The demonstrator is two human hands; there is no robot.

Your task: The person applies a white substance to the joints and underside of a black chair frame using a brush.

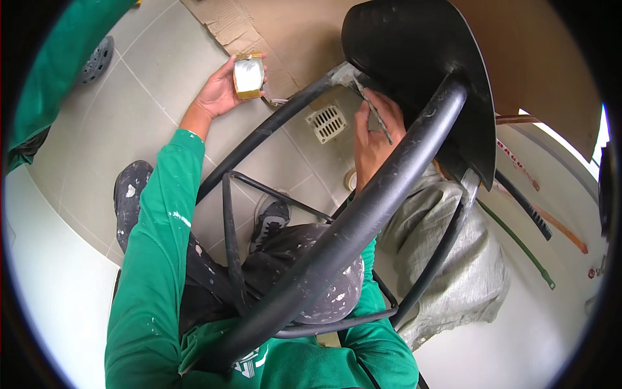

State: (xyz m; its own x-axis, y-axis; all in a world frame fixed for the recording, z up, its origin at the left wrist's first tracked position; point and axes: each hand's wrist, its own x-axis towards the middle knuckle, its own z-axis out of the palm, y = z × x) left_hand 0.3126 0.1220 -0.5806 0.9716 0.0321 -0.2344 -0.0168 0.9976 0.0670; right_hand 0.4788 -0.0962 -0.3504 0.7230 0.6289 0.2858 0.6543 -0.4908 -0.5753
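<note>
A black stool with tubular legs lies tilted across my lap, its black seat away from me and its thick near leg crossing the view. My left hand is closed on a small yellow-brown palette that carries white paste. Pinched in my right hand is a thin metal spatula. Its tip is close to a whitish-grey patch of filler, where the far left leg meets the seat. Whether the tip touches the filler I cannot tell. Another greyish patch marks the right leg's joint.
A floor drain sits in the grey tiles between the legs. Brown cardboard covers the far side. A pale woven sack lies right, near several rods and a green strip. Another person's green sleeve shows upper left.
</note>
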